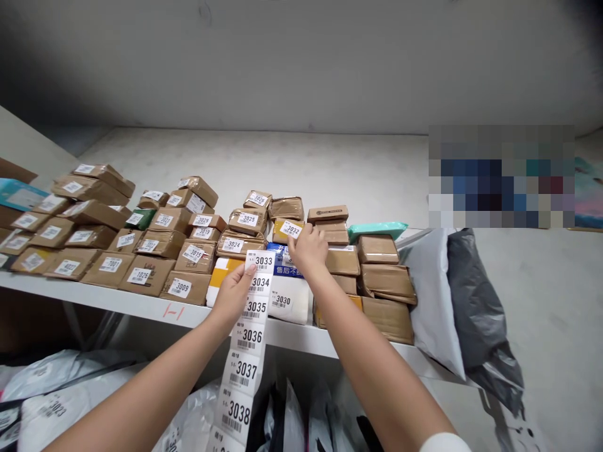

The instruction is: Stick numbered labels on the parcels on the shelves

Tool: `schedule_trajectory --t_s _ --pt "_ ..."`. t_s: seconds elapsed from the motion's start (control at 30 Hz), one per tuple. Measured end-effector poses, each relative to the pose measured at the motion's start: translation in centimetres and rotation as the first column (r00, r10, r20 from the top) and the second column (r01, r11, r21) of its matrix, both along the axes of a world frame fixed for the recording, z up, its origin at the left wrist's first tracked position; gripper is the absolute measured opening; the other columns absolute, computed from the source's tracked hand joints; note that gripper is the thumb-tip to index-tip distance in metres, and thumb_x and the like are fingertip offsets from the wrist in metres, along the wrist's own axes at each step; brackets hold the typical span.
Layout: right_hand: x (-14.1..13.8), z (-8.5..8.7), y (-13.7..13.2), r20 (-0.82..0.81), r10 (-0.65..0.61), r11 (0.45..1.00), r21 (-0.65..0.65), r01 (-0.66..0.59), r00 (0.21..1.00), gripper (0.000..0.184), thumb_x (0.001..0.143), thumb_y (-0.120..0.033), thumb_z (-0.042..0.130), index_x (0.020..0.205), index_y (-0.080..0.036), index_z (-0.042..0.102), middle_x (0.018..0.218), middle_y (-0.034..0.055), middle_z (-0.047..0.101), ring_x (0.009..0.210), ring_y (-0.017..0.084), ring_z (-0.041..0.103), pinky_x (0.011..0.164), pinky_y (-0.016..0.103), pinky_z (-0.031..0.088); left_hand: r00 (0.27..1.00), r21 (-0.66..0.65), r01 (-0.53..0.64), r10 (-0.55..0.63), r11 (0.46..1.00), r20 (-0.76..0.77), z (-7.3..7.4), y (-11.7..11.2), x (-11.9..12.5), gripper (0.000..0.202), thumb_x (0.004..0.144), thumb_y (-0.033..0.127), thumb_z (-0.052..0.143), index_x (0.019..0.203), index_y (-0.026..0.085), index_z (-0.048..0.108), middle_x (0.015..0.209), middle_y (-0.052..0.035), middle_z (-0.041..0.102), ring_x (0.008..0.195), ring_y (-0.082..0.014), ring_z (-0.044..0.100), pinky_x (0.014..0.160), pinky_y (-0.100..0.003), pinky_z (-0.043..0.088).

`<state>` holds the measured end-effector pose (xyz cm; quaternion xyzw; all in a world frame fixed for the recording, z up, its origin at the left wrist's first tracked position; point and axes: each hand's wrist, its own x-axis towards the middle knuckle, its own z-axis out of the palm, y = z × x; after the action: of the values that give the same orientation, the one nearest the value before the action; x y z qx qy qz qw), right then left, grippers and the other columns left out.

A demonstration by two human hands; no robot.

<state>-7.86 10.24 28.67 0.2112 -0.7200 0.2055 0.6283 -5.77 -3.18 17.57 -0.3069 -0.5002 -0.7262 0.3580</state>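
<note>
My left hand [234,290] is closed on a long strip of white numbered labels [248,339], gripping it near the top where 3033 and 3034 show; the strip hangs down below the shelf. My right hand [308,248] rests with fingers curled on the small brown parcel [287,230] carrying label 3032, fingertips pressing that label. A white and blue parcel [287,285] marked 3030 lies just below that hand.
Several brown taped parcels [151,242] with numbered labels fill a white shelf [155,309] marked 1-1. Unlabelled brown parcels [384,276] sit to the right, beside grey and white mailer bags [452,301]. More poly bags [51,389] lie under the shelf.
</note>
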Motion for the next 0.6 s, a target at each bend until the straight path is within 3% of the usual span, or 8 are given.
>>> schedule_trajectory --t_s 0.07,0.13,0.23,0.3,0.47,0.6 --pt "1.0 -0.8 0.6 0.098 0.173 0.981 0.074 -0.18 0.98 0.038 0.089 -0.04 0.043 0.111 -0.01 0.054 0.116 0.0218 0.06 0.108 0.032 0.055 0.087 0.045 0.045 0.999 -0.052 -0.034 0.035 0.998 0.026 0.2 -0.1 0.2 0.052 0.06 0.06 0.069 0.089 0.017 0.067 0.073 -0.0041 0.07 0.066 -0.0182 0.061 0.061 -0.027 0.046" --pt "1.5 -2.0 1.0 0.273 0.344 0.906 0.156 -0.394 0.898 0.034 0.087 -0.047 0.044 0.094 -0.019 0.064 0.089 0.0078 0.069 0.077 0.021 0.065 0.064 0.032 0.051 1.0 -0.084 -0.006 0.009 0.996 0.026 0.5 0.0 0.3 0.051 0.057 0.057 0.072 0.088 0.016 0.068 0.071 -0.0043 0.069 0.065 -0.0171 0.059 0.059 -0.026 0.044" --pt "1.3 -3.8 1.2 0.417 0.54 0.777 0.087 -0.623 0.731 0.02 0.075 -0.037 0.061 0.077 -0.018 0.065 0.059 -0.0011 0.061 0.046 0.013 0.055 0.044 0.025 0.042 1.0 -0.03 0.017 -0.017 0.999 0.01 0.7 0.7 0.0 0.05 0.052 0.05 0.076 0.088 0.016 0.068 0.077 -0.0043 0.07 0.069 -0.0172 0.059 0.063 -0.026 0.044" --pt "0.5 -4.7 1.1 0.366 0.637 0.731 -0.006 -0.682 0.679 0.017 0.069 -0.031 0.065 0.077 -0.017 0.064 0.056 -0.0022 0.057 0.047 0.012 0.052 0.045 0.025 0.04 0.999 0.016 -0.044 0.044 0.999 0.014 0.7 1.3 -0.6 0.047 0.052 0.051 0.075 0.083 0.016 0.067 0.075 -0.0037 0.068 0.069 -0.0175 0.058 0.064 -0.027 0.044" --pt "-0.5 -5.8 0.3 0.167 0.707 0.705 -0.087 -0.704 0.687 0.015 0.072 -0.032 0.062 0.079 -0.018 0.063 0.058 -0.0012 0.059 0.054 0.015 0.054 0.053 0.029 0.044 0.96 0.084 -0.279 0.277 0.956 0.036 0.5 2.3 -1.8 0.043 0.064 0.059 0.063 0.06 0.017 0.06 0.048 0.0041 0.048 0.05 -0.0109 0.039 0.049 -0.024 0.029" --pt "0.5 -5.7 -0.5 0.018 0.673 0.739 -0.04 -0.673 0.739 0.005 0.075 -0.023 0.062 0.074 -0.019 0.065 0.078 0.0035 0.068 0.073 0.017 0.06 0.072 0.032 0.048 0.969 0.055 -0.245 0.244 0.968 0.024 0.5 2.1 -1.2 0.041 0.062 0.056 0.068 0.072 0.017 0.065 0.058 0.0018 0.059 0.056 -0.013 0.048 0.051 -0.023 0.034"
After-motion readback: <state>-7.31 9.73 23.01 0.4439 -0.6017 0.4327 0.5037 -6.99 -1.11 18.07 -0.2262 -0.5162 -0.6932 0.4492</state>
